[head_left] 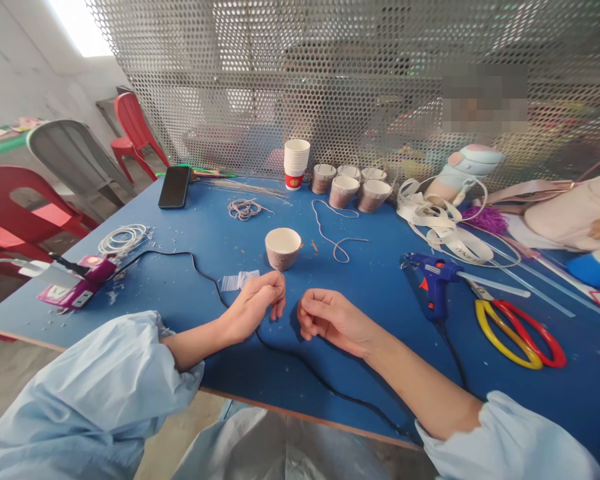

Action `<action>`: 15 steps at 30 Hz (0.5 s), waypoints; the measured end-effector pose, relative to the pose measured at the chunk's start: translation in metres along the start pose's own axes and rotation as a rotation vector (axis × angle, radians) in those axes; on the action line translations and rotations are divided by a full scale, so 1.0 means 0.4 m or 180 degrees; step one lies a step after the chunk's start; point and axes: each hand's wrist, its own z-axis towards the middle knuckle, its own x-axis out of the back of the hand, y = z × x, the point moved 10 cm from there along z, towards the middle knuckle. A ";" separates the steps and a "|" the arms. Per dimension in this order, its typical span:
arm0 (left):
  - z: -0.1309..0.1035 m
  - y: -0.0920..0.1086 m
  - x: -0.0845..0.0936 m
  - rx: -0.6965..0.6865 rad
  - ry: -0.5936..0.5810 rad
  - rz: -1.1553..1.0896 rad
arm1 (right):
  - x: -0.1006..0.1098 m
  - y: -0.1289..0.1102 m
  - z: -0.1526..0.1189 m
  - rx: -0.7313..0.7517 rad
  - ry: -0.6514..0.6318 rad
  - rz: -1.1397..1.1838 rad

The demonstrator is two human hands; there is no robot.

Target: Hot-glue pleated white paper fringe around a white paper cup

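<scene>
On the blue table, my left hand (257, 301) rests with its fingers curled inward, just in front of a cord-wrapped cup (283, 257) that stands upright. My right hand (333, 317) lies to the right of it, also loosely curled, and a gap separates the two hands. Nothing shows in either hand. A small piece of white striped material (237, 281) lies beside my left hand. Behind the cup are a coil of cord (246, 209) and a loose length of cord (337, 248).
Wrapped cups (344, 193) and stacked paper cups (297, 160) stand at the back. A blue glue gun (436, 277) and scissors (520, 333) lie right. A black cable (310, 368) crosses near the front edge. Left are a phone (175, 187) and a purple power strip (83, 287).
</scene>
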 end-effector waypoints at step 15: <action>-0.051 0.025 -0.143 -0.1256 -0.1432 0.2205 | 0.097 -0.074 -0.004 0.0665 0.0818 0.0912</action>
